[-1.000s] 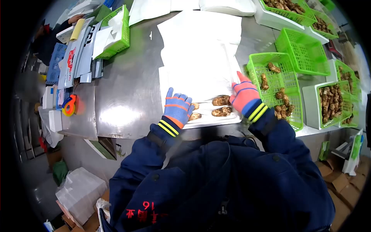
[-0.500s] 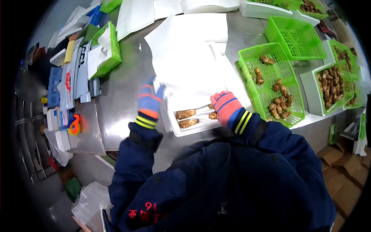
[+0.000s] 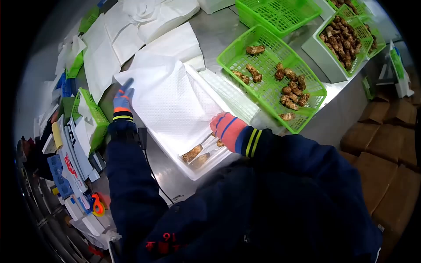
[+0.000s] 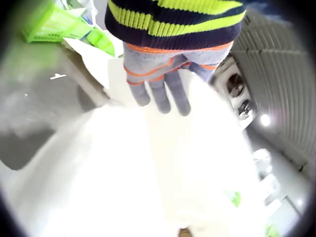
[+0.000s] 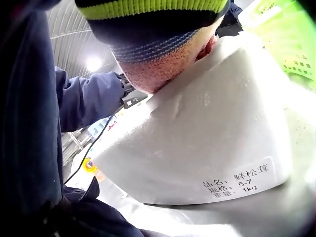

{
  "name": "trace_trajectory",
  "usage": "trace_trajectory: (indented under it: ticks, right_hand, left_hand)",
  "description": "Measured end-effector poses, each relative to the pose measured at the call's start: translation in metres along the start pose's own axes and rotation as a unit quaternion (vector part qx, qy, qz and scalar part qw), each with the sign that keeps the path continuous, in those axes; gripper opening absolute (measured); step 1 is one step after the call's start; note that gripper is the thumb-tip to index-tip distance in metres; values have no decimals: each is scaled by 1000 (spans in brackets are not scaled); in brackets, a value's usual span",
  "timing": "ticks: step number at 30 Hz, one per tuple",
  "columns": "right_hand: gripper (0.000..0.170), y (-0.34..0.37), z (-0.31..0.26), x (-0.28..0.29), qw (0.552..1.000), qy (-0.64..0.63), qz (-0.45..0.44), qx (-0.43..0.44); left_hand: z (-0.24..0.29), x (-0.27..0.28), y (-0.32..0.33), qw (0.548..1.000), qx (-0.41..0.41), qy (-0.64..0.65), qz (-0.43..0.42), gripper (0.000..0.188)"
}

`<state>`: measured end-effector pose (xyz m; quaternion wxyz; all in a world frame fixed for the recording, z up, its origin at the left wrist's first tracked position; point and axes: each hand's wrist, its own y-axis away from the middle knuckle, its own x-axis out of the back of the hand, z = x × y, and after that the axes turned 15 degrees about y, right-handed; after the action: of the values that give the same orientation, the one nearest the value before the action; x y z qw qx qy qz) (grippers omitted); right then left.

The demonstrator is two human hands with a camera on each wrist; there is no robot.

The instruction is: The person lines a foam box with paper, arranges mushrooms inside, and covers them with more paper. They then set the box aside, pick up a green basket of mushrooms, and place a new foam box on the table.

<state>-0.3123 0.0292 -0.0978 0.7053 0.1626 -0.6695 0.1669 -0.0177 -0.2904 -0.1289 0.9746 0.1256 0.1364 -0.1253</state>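
A white foam box (image 3: 193, 173) stands tilted sideways in the head view, with matsutake mushrooms (image 3: 192, 153) showing at its near end. White dimpled sheet (image 3: 164, 103) covers the rest of it. My gloved right hand (image 3: 229, 133) grips the box's right rim with curled fingers. In the right wrist view, the box's outer end carries a printed label (image 5: 239, 181). My gloved left hand (image 3: 123, 97) is at the far left edge of the white sheet. Its fingers (image 4: 160, 98) lie straight against the sheet in the left wrist view.
A green basket (image 3: 263, 90) holding several matsutake stands right of the box. Behind it are another green basket (image 3: 280, 15) and a fuller crate (image 3: 320, 59). White sheets (image 3: 98, 57) lie at the back left. An orange tape dispenser (image 3: 98, 205) sits at the left; cartons (image 3: 381, 175) stand at the right.
The left hand has moved forward and left, and white sheet now covers most of the box. The right hand stays at the box's right side. The view has turned, so the box appears slanted.
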Motion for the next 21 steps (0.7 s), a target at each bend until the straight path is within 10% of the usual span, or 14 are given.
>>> trace_trajectory:
  ticks: [2, 4, 5, 7, 8, 10, 11, 12, 21]
  right_hand:
    - [34, -2, -4, -7, 1000, 24, 5, -11]
    - [35, 1, 3, 2, 1000, -16, 18, 10]
    - [35, 1, 1, -5, 999, -24, 22, 14]
    - [40, -1, 4, -3, 999, -23, 8, 27]
    - [42, -2, 5, 1, 999, 28, -5, 44]
    - [41, -3, 8, -4, 995, -70, -7, 64]
    - [22, -1, 6, -15, 991, -40, 119, 49]
    - [38, -3, 7, -12, 997, -16, 4, 78]
    - [32, 43, 120, 33, 946, -137, 278, -93]
  left_hand:
    - [-12, 10, 2, 981, 72, 131, 125, 41]
    - [-4, 17, 33, 961, -34, -271, 45, 42]
    - [-4, 2, 52, 983, -75, 3, 165, 42]
    - [-2, -17, 103, 978, -187, 17, 90, 35]
    - [12, -71, 152, 914, -260, -300, 84, 32]
    - [5, -116, 214, 863, -203, -461, -32, 22]
    - [-2, -136, 231, 746, -259, -599, -135, 22]
    - [-13, -150, 249, 730, -290, -603, -141, 21]
    - [-61, -136, 290, 734, -192, -643, -99, 22]
